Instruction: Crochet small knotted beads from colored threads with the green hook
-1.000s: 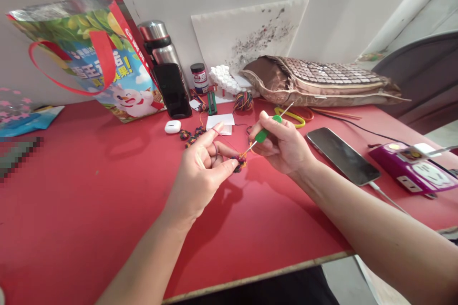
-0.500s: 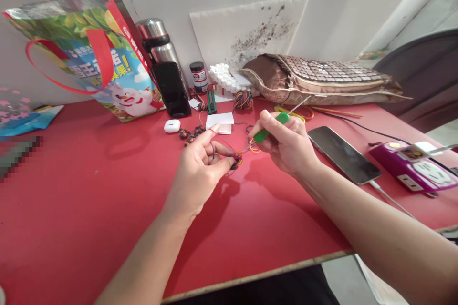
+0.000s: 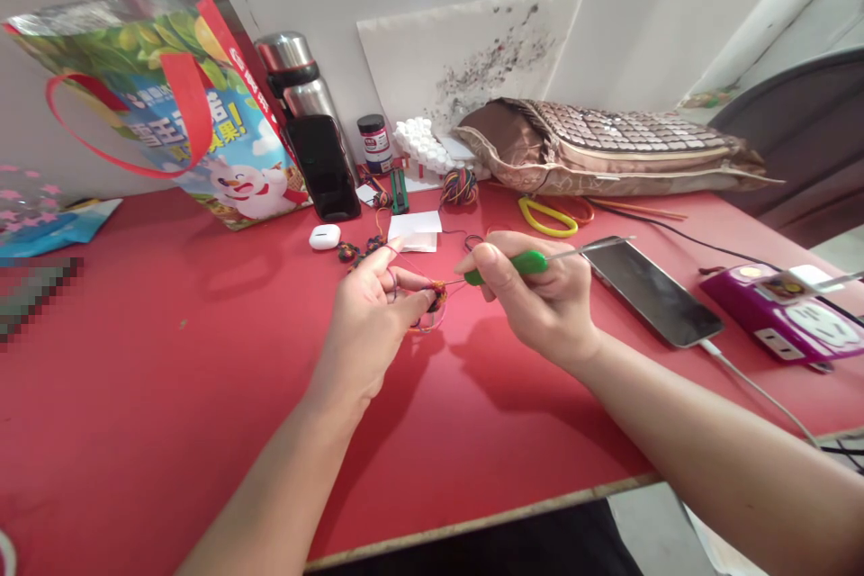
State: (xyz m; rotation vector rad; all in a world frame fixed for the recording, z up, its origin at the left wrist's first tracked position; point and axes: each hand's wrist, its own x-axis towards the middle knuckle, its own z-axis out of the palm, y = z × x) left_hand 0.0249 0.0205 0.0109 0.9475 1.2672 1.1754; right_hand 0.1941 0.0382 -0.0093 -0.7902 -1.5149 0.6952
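Between the thumb and fingers of my left hand [image 3: 371,310] is a small multicoloured crochet piece [image 3: 438,293], dark with orange and red. Yarn runs over the raised index finger and loops around other fingers of that hand. My right hand [image 3: 540,288] grips a crochet hook [image 3: 526,265] by its green handle; one thin metal end points at the crochet piece and the other sticks out to the right. Whether the hook tip sits inside a stitch is too small to tell. Behind my left hand lie more dark crocheted bits [image 3: 349,253] and a folded white paper [image 3: 414,231].
On the red table [image 3: 222,396] stand a colourful bag [image 3: 236,144], a thermos [image 3: 307,90] and an upright phone [image 3: 325,166]. A yarn ball [image 3: 459,187], yellow scissors [image 3: 548,218] and a brown cushion [image 3: 607,148] lie behind. At right are a charging phone [image 3: 652,292] and a purple power strip [image 3: 776,315].
My right hand has turned, so the hook lies flatter and its free end points right instead of up. The crochet piece has shifted slightly left, with a yarn loop now hanging below it.
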